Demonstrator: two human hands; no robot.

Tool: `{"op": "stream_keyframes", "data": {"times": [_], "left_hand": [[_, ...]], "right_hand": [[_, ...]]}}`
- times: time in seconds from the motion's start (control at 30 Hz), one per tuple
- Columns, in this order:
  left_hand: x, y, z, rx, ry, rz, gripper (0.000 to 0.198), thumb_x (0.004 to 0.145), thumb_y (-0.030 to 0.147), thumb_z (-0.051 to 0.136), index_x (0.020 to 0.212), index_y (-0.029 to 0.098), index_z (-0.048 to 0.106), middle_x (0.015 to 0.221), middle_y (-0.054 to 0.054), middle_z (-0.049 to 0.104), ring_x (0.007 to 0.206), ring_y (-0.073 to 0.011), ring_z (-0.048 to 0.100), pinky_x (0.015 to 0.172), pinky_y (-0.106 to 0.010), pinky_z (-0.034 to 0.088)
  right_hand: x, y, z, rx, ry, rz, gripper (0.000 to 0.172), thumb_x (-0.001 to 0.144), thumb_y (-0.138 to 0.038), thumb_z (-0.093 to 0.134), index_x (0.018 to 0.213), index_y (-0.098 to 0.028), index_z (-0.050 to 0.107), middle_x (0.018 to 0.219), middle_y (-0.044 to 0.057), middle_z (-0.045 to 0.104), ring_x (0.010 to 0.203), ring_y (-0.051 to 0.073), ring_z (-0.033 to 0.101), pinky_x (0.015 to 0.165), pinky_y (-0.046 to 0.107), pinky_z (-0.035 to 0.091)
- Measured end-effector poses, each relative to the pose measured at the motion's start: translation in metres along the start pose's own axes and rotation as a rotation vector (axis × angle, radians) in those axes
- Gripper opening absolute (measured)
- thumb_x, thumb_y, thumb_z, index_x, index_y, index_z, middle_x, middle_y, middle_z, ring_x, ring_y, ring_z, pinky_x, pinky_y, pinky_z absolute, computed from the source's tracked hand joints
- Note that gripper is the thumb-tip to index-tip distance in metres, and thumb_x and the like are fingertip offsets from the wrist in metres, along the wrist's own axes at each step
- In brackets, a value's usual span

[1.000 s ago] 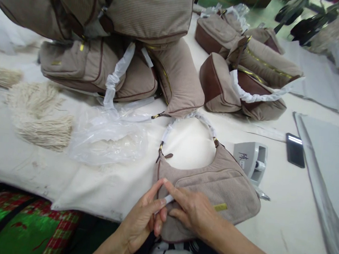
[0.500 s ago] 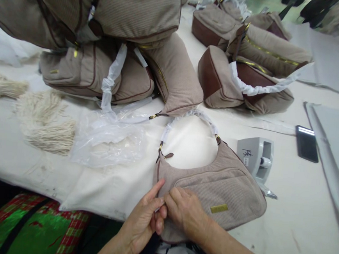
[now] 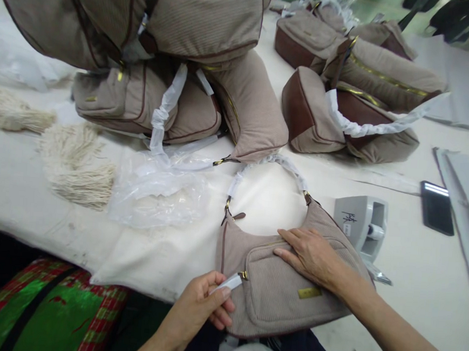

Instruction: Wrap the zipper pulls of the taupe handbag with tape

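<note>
At the near edge of the bench [image 3: 22, 191], in the head view, a beige corduroy shoulder bag [image 3: 282, 287] lies flat, its lower end hanging just over the edge. The left hand [image 3: 202, 308] pinches the white-wrapped zip pull [image 3: 230, 281] of the bag's front pocket between thumb and forefinger — the other fingers curled in. The right hand [image 3: 311, 254] rests flat on the bag's upper part, fingers spread and loose, gripping nothing. Just beside the bag on the right stands a grey tagging tool [image 3: 360, 226]; a dark phone [image 3: 437, 206] lies farther right. Behind the bag's plastic-wrapped handle [image 3: 270, 165] — piles of matching bags [image 3: 179, 47]. To the left lie clear plastic [image 3: 158, 194] and bundles of cream string [image 3: 76, 166].
</note>
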State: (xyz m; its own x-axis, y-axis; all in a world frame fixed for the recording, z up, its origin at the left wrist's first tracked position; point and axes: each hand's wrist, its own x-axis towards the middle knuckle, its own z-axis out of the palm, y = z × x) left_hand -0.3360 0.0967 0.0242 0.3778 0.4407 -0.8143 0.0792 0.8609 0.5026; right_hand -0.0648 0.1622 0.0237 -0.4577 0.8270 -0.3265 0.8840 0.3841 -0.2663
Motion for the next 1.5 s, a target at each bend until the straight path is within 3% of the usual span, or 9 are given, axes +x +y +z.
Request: {"op": "stream_keyframes", "data": {"times": [0.3, 0.47, 0.6, 0.83, 0.93, 1.03, 1.23, 1.37, 1.5], "left_hand": [[-0.001, -0.004, -0.005, -0.007, 0.014, 0.020, 0.042, 0.073, 0.052, 0.059, 0.086, 0.013, 0.049, 0.074, -0.005, 0.064, 0.054, -0.0107, 0.059, 0.051, -0.020, 0.043], [0.000, 0.008, -0.023, 0.251, 0.053, 0.046, 0.036, 0.079, 0.048, 0.052, 0.090, 0.015, 0.050, 0.067, 0.000, 0.059, 0.040, -0.0065, 0.049, 0.041, -0.017, 0.032], [-0.007, 0.023, -0.033, 0.559, 0.043, 0.184, 0.031, 0.085, 0.044, 0.046, 0.091, 0.017, 0.060, 0.068, 0.001, 0.055, 0.052, -0.0103, 0.051, 0.048, -0.020, 0.034], [-0.008, 0.047, -0.043, 0.824, 0.272, 0.419, 0.040, 0.085, 0.047, 0.048, 0.110, 0.019, 0.060, 0.095, -0.007, 0.057, 0.072, -0.0169, 0.053, 0.067, -0.027, 0.041], [0.018, 0.061, -0.051, 0.755, 0.418, 0.446, 0.039, 0.085, 0.044, 0.046, 0.107, 0.015, 0.059, 0.104, -0.010, 0.059, 0.085, -0.0202, 0.056, 0.073, -0.029, 0.043], [0.054, 0.076, -0.052, 0.706, 0.465, 0.417, 0.038, 0.084, 0.040, 0.045, 0.103, 0.011, 0.059, 0.103, -0.012, 0.062, 0.091, -0.0229, 0.058, 0.082, -0.032, 0.042], [0.083, 0.085, -0.040, 0.695, 0.421, 0.437, 0.036, 0.084, 0.037, 0.048, 0.105, 0.010, 0.060, 0.100, -0.012, 0.063, 0.089, -0.0228, 0.059, 0.079, -0.031, 0.044], [0.046, 0.081, -0.040, 0.844, 0.218, 0.601, 0.026, 0.087, 0.030, 0.046, 0.102, 0.019, 0.064, 0.102, -0.008, 0.061, 0.096, -0.0198, 0.055, 0.085, -0.030, 0.041], [0.009, 0.069, -0.042, 1.129, -0.025, 0.655, 0.028, 0.086, 0.021, 0.047, 0.110, 0.023, 0.062, 0.109, -0.008, 0.057, 0.100, -0.0212, 0.050, 0.087, -0.032, 0.039]], "right_hand": [[-0.005, -0.011, 0.011, -0.028, 0.105, 0.099, 0.039, 0.088, -0.050, 0.044, 0.074, -0.016, 0.056, 0.073, 0.006, 0.055, 0.071, 0.019, 0.053, 0.067, 0.030, 0.038], [-0.017, -0.040, 0.029, -0.025, 0.201, 0.212, 0.040, 0.089, -0.050, 0.041, 0.070, -0.017, 0.052, 0.069, 0.005, 0.053, 0.067, 0.020, 0.052, 0.061, 0.030, 0.036], [-0.013, -0.045, 0.017, 0.119, 0.104, 0.220, 0.037, 0.090, -0.047, 0.042, 0.072, -0.018, 0.054, 0.072, 0.004, 0.056, 0.068, 0.019, 0.055, 0.062, 0.029, 0.036], [0.062, -0.019, -0.005, 0.332, -0.042, 0.113, 0.026, 0.092, -0.027, 0.042, 0.108, -0.016, 0.058, 0.099, 0.007, 0.064, 0.085, 0.015, 0.061, 0.075, 0.025, 0.042], [0.101, -0.020, 0.008, 0.276, -0.075, 0.022, 0.031, 0.086, -0.026, 0.053, 0.115, -0.016, 0.055, 0.106, 0.009, 0.061, 0.090, 0.017, 0.059, 0.077, 0.026, 0.041], [0.124, -0.024, 0.020, 0.253, -0.138, -0.063, 0.022, 0.076, -0.023, 0.064, 0.097, -0.018, 0.063, 0.099, 0.006, 0.061, 0.088, 0.017, 0.059, 0.072, 0.024, 0.041], [0.117, -0.018, 0.030, 0.245, -0.105, 0.021, 0.015, 0.087, -0.024, 0.051, 0.094, -0.017, 0.060, 0.093, 0.006, 0.060, 0.079, 0.015, 0.059, 0.068, 0.024, 0.040], [0.082, -0.014, 0.017, 0.339, -0.042, 0.102, 0.026, 0.091, -0.026, 0.044, 0.114, -0.017, 0.052, 0.099, 0.007, 0.061, 0.082, 0.014, 0.059, 0.072, 0.025, 0.043], [0.040, -0.035, 0.001, 0.510, 0.040, 0.003, 0.019, 0.090, -0.026, 0.044, 0.101, -0.018, 0.058, 0.091, 0.005, 0.061, 0.084, 0.017, 0.057, 0.075, 0.029, 0.045]]}}
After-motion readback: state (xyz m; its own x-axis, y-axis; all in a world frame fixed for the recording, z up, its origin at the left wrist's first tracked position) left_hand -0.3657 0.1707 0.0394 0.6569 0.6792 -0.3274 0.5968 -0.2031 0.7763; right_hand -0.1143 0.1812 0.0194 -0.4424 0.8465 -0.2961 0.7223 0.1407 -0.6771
